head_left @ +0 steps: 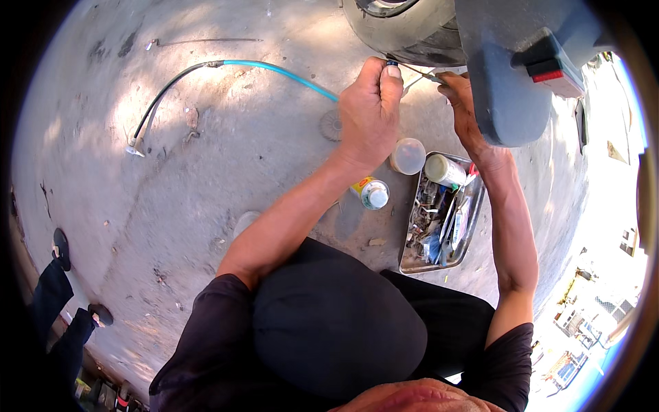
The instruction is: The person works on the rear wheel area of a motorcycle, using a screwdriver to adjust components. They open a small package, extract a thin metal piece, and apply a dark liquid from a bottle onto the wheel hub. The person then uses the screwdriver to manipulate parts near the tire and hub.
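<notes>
In front of a vehicle's rubber tire, my left hand is closed in a fist with the thumb on top. Out of it sticks the end of a dark handle; the rest is covered by my fingers. My right hand is to its right, beside the tire's lower edge, with the fingers pinched on a thin metal tool that points toward my left fist. Its exact kind is too small to make out. Whether either tool touches the tire cannot be told.
A teal air hose curves left across the concrete. Below my hands are a yellow can, a translucent tub and a metal tray of small parts. A grey mudguard hangs above my right forearm. Another person's feet are at left.
</notes>
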### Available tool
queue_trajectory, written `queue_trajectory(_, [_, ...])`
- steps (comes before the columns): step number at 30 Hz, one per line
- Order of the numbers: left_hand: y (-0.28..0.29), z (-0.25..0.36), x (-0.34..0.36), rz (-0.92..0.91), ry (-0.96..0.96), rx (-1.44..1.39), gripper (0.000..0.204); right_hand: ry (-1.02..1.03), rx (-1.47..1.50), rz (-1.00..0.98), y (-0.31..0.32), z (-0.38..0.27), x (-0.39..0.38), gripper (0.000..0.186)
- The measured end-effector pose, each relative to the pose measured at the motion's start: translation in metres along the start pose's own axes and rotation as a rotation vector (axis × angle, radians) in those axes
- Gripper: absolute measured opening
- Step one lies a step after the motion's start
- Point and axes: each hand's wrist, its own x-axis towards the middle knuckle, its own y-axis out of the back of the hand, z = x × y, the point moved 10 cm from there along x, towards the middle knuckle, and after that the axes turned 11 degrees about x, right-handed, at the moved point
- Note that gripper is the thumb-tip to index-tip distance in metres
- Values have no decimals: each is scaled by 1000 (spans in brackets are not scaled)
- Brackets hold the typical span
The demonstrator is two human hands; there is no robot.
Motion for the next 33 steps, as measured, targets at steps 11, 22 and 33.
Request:
queue_trajectory(11, [-3,-1,0,2,-37,33,20,68,-95,-27,3,-5,-4,29])
queue_trajectory(22, [-1,1,1,24,-64,67,20,68,-44,-26,5,-4,-4,26])
queue_trajectory(33, [-2,-1,1,37,-74,42,18,72,-114,-38,-1,17,-9,24])
